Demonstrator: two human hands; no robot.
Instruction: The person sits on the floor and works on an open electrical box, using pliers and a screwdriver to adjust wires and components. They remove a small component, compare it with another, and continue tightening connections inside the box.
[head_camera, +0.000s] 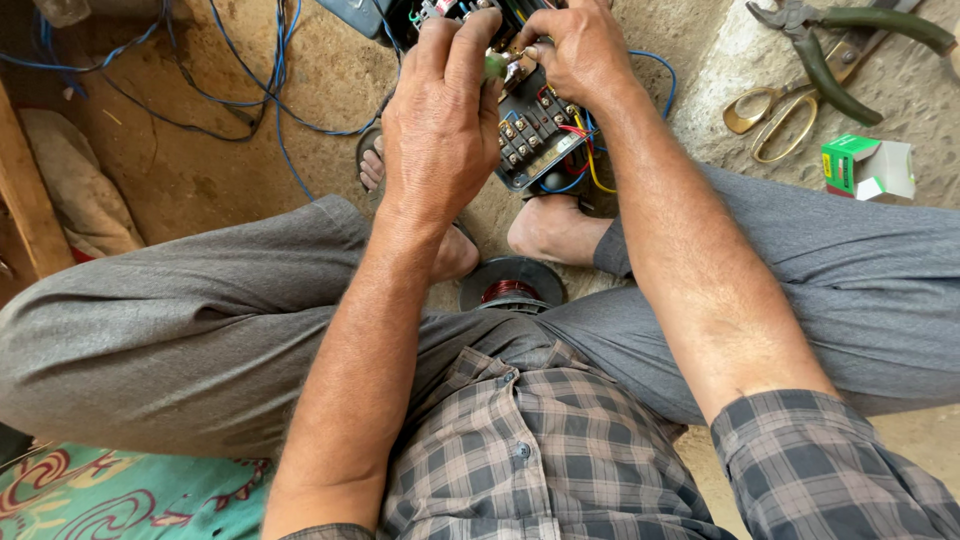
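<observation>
black plastic terminal box (535, 135) | metal scissors (775, 115) | rough earthen floor (200, 170)

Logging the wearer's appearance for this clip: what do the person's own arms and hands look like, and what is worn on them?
Both hands, left hand and right hand, are bare, with no gloves, rings or watch visible. The forearms are uncovered. Grey-and-brown plaid shirt sleeves are rolled up near the elbows.

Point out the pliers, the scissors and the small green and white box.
pliers (835, 75), head view, on the green handle.
scissors (775, 125), head view, on a brass-coloured finger loop.
green and white box (866, 167), head view, on its top face.
</observation>
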